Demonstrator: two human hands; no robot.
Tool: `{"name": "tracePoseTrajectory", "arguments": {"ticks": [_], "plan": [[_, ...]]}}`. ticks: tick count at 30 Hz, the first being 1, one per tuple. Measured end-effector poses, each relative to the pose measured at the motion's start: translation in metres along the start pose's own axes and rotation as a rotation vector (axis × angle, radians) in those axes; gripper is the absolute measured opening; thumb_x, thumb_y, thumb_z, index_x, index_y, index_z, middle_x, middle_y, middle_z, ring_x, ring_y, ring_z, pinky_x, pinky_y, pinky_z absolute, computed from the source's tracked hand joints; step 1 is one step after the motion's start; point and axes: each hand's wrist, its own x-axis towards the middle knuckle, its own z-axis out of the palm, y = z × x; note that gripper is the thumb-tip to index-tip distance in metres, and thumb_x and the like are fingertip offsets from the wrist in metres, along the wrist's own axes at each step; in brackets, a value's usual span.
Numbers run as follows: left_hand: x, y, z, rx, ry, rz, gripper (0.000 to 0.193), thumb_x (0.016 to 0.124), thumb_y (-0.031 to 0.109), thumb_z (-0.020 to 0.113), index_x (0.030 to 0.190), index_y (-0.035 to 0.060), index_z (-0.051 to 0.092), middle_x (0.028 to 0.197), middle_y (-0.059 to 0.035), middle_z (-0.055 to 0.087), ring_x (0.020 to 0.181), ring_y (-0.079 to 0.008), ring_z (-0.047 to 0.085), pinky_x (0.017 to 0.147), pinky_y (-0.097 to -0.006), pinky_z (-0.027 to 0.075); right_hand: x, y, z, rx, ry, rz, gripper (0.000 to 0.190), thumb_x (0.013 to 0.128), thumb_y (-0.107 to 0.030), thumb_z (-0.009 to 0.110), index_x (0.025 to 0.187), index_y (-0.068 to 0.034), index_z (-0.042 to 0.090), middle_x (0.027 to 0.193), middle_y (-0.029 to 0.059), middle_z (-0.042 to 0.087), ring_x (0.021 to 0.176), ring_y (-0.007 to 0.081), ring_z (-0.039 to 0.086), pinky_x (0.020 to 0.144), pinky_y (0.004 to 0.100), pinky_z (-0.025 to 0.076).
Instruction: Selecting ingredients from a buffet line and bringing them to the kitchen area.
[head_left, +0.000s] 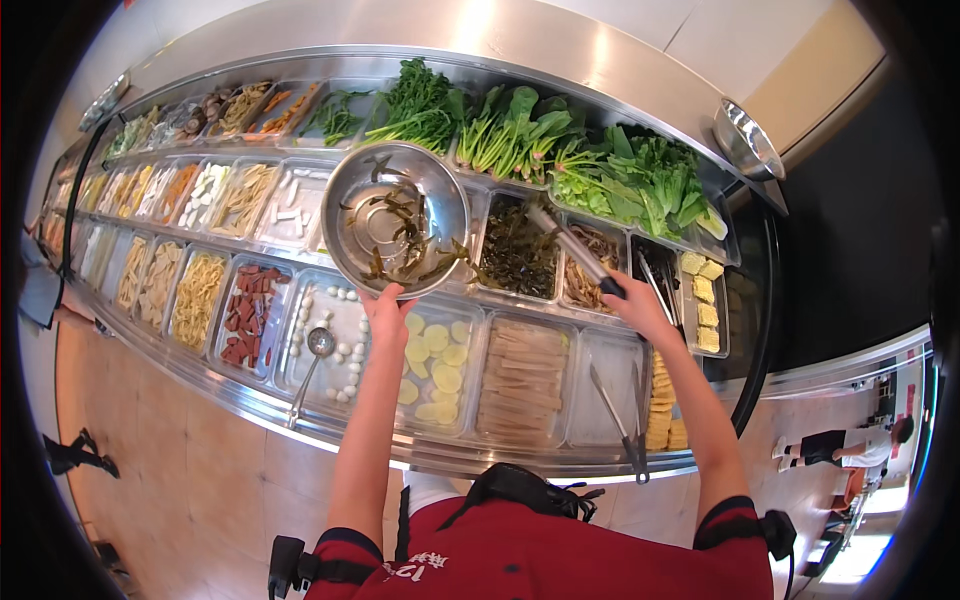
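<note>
My left hand (387, 316) grips the near rim of a round stainless-steel bowl (444, 196), held tilted above the food trays. Dark green-brown kelp pieces (409, 214) lie inside it, and some hang over the right rim. In my right hand (643, 306) is a pair of metal tongs (579, 253) with black grips. The blurred tong tips are over a clear tray of dark kelp (517, 262); whether they pinch any is not plain. Just right of that tray are brown strips (587, 281), partly hidden by the tongs.
Leafy greens (517, 139) fill the back row. Sliced potatoes (439, 367), beige strips (521, 382) and small eggs (343, 349) with a slotted spoon (321, 343) sit in front. More tongs (615, 409) rest front right. A second bowl (748, 141) stands on the back ledge. A person (847, 444) stands far right.
</note>
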Motion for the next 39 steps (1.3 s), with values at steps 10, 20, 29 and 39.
{"name": "tracePoseTrajectory", "arguments": {"ticks": [10,20,29,39], "plan": [[0.006,0.003,0.021,-0.020,-0.117,-0.037,0.063,0.064,-0.003,0.046,0.119,0.0115,0.017,0.107,-0.0109,0.038,0.086,-0.0212,0.048,0.060,-0.0290,0.049,0.072,-0.073,-0.063,-0.750,-0.328,-0.039,0.035,0.056,-0.021,0.065,0.080,0.002,0.055,0.075,0.0179,0.056,0.074,0.0303,0.055,0.065,0.0369,0.045],[0.007,0.000,0.056,-0.050,-0.106,-0.016,0.061,0.064,-0.004,0.047,0.116,0.0119,0.020,0.103,-0.0116,0.042,0.083,-0.0231,0.052,0.058,-0.0291,0.050,0.009,-0.078,-0.110,-0.225,-0.348,-0.121,0.054,0.058,-0.024,0.065,0.104,-0.001,0.049,0.084,0.0195,0.056,0.075,0.0265,0.055,0.069,0.0278,0.042],[-0.002,-0.002,0.079,-0.041,-0.111,0.008,0.065,0.064,-0.004,0.046,0.118,0.0136,0.016,0.106,-0.0107,0.039,0.086,-0.0237,0.050,0.062,-0.0310,0.050,-0.006,-0.054,-0.035,0.041,-0.198,-0.076,0.039,0.068,-0.011,0.057,0.106,-0.004,0.048,0.067,0.0088,0.055,0.049,0.0126,0.048,0.048,0.0247,0.041],[0.020,0.033,0.050,-0.132,-0.022,0.101,0.062,0.064,-0.005,0.049,0.117,0.0120,0.022,0.097,-0.0120,0.044,0.079,-0.0233,0.051,0.063,-0.0340,0.050,-0.052,-0.033,-0.029,-0.009,-0.227,0.068,0.048,0.064,-0.017,0.063,0.107,-0.002,0.046,0.075,0.0100,0.057,0.064,0.0138,0.053,0.060,0.0243,0.042]]}}
